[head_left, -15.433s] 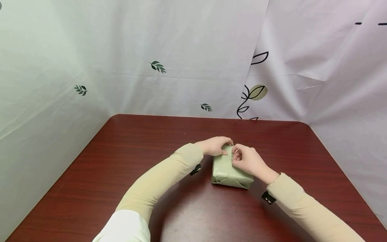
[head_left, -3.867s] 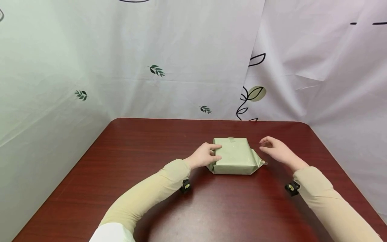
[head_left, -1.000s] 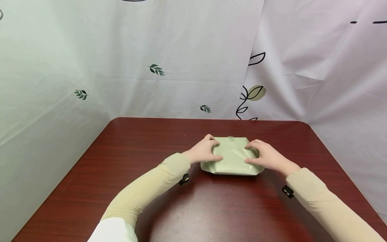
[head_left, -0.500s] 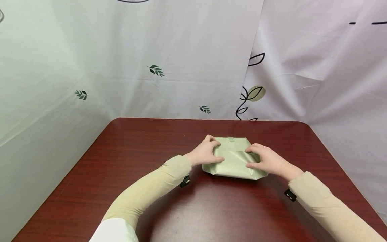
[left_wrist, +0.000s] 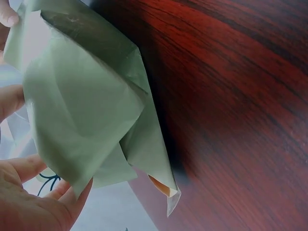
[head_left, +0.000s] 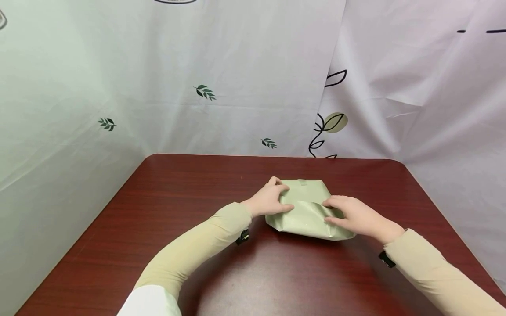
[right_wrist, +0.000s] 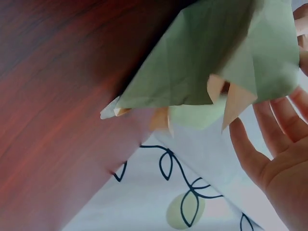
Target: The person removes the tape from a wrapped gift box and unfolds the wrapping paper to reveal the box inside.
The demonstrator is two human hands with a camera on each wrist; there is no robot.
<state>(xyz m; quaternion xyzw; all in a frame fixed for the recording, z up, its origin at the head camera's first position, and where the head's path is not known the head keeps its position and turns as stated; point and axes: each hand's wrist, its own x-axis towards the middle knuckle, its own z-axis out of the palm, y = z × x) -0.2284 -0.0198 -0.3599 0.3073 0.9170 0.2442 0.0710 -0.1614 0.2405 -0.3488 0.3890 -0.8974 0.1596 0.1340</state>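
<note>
A package in pale green wrapping paper (head_left: 297,223) rests on the table right of centre in the head view. A short strip of tape (head_left: 302,182) shows on its far top edge. My left hand (head_left: 265,201) grips the package's left end, with thumb and fingertips spread over the top. At the right end, my right hand (head_left: 352,215) holds the paper, which stands up in a loose fold across the top. Both wrist views show end flaps, one green flap (left_wrist: 82,110) and one paler-lined flap (right_wrist: 238,101), hanging partly unfolded. What lies inside the paper is hidden.
The dark red wood-grain table (head_left: 189,175) has rounded far corners. White cloth (head_left: 237,118) printed with leaves hangs behind and on both sides. A translucent tip (left_wrist: 174,202) sticks out low from the package end in the left wrist view.
Over the last second, my right hand has drawn the paper toward the near right, and a fold has risen across the top. The left hand has barely moved. Earlier, the package lay turned lengthwise.
</note>
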